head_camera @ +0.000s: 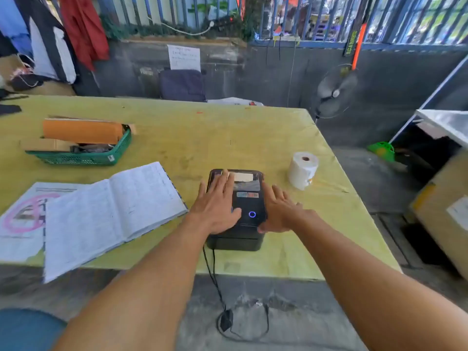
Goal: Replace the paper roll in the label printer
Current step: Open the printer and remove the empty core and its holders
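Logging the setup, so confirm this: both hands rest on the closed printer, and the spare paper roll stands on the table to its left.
One detail is wrong. In the head view the roll stands to the right of the printer, not the left. The rest holds: left hand and right hand rest on the closed printer on the table.

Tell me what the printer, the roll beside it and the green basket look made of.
Printer: seemingly black plastic, its glossy top catching reflections. Roll: white paper wound on a brownish, likely cardboard core. Basket: green plastic, judging by its moulded lattice wall.
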